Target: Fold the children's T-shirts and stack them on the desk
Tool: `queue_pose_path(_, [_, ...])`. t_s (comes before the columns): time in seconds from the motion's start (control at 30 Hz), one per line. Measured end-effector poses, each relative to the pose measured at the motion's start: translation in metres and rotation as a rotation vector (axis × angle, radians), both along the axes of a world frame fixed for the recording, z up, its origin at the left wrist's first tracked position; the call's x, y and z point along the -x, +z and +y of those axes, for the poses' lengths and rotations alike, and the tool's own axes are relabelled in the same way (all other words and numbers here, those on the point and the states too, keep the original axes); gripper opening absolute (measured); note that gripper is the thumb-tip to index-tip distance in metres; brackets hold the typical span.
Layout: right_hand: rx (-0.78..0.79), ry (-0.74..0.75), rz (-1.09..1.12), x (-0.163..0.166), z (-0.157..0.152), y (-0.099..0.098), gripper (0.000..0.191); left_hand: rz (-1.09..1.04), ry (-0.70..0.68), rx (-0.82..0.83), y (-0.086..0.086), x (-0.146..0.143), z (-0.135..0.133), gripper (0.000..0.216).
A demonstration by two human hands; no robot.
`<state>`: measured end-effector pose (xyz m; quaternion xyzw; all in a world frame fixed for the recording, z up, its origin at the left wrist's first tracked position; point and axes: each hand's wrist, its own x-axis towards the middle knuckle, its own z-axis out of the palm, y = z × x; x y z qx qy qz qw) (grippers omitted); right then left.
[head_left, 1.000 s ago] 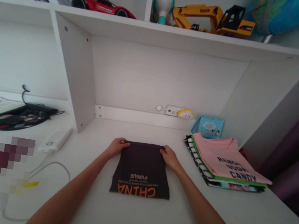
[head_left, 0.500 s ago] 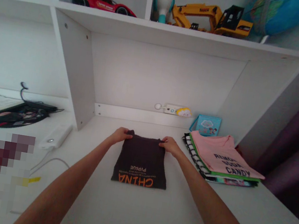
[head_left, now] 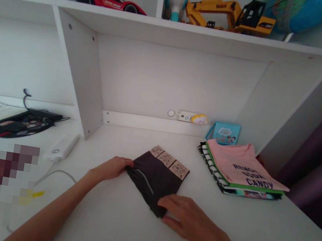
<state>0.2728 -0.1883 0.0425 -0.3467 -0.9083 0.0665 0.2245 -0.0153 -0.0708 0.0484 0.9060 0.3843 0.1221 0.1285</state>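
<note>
A folded dark T-shirt (head_left: 156, 177) lies at a slant on the white desk. Its far edge carries a row of pale printed panels, and the neckline opening shows along its near edge. My left hand (head_left: 118, 166) pinches the left corner of the shirt between thumb and fingers. At the near right corner, my right hand (head_left: 184, 216) has its fingers on top of the cloth and the thumb low beside it, with the corner between them.
To the right is a stack of folded clothes with a pink shirt (head_left: 245, 166) on top. A blue desk calendar (head_left: 225, 133) stands behind it. A white power strip (head_left: 62, 146), cables and a black tray-like item (head_left: 25, 125) lie left. Toys, including a yellow excavator (head_left: 232, 15), line the shelf.
The T-shirt has been turned over and rotated; the orange lettering is gone from view and printed panels show. Both hands moved from its far corners to its left and near corners.
</note>
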Motion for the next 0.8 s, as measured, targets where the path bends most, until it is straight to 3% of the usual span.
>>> queue_pose_path(0.07, [0.147, -0.050, 0.059, -0.007, 0.005, -0.005, 0.024, -0.001, 0.009, 0.006, -0.008, -0.004, -0.007, 0.039])
queue_pose_path(0.2, [0.087, -0.257, 0.150, -0.030, 0.060, -0.011, 0.033, -0.064, 0.093, -0.073, -0.002, -0.047, -0.038, 0.036])
queue_pose_path(0.3, [0.087, -0.274, 0.006, -0.039, 0.101, -0.027, 0.035, -0.018, -0.059, -0.047, -0.003, -0.092, -0.068, 0.045])
queue_pose_path(0.37, [0.108, -0.302, -0.056, -0.040, 0.111, -0.039, 0.035, 0.038, -0.169, -0.024, -0.009, -0.110, -0.081, 0.046])
queue_pose_path(0.47, [0.096, -0.418, -0.109, -0.034, 0.093, -0.047, 0.033, 0.099, -0.144, -0.027, -0.015, -0.106, -0.079, 0.053])
queue_pose_path(0.57, [0.116, -0.468, -0.147, -0.022, 0.046, -0.042, 0.037, 0.145, 0.028, -0.032, -0.016, -0.073, -0.057, 0.064])
queue_pose_path(0.7, [0.230, -0.282, -0.098, -0.005, -0.005, -0.020, 0.037, 0.094, 0.170, 0.015, -0.018, -0.036, -0.026, 0.050])
queue_pose_path(0.8, [0.210, -0.268, -0.049, -0.004, -0.003, -0.010, 0.036, -0.002, 0.248, -0.011, -0.027, -0.035, -0.016, 0.038])
